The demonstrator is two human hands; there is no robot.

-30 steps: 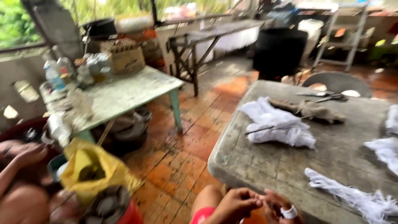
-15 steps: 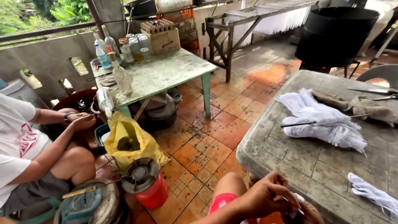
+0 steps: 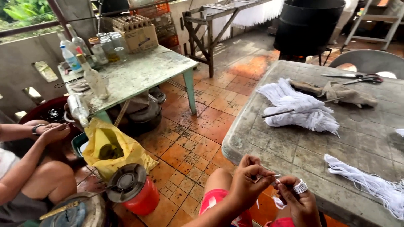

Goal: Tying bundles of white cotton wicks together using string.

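1. My left hand (image 3: 248, 183) pinches a white thread (image 3: 275, 181), which runs across to my right hand (image 3: 299, 201).
2. My right hand grips its other end, with thread wound around one finger (image 3: 300, 186), just below the surface (image 3: 303, 155) edge.

Place: open-air home workshop, tiled patio
Signs: worn worktable (image 3: 336, 138), white thread bundles (image 3: 299, 107), scissors (image 3: 353, 77), black drum (image 3: 309, 25), bottles (image 3: 90, 77)

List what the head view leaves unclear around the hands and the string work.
- Right hand: lower part cut off by the bottom edge.
- White string wound on its finger: loose end too small to follow.
- Left hand: pinched item hidden by fingertips.
- String bundle: cut off at right edge.
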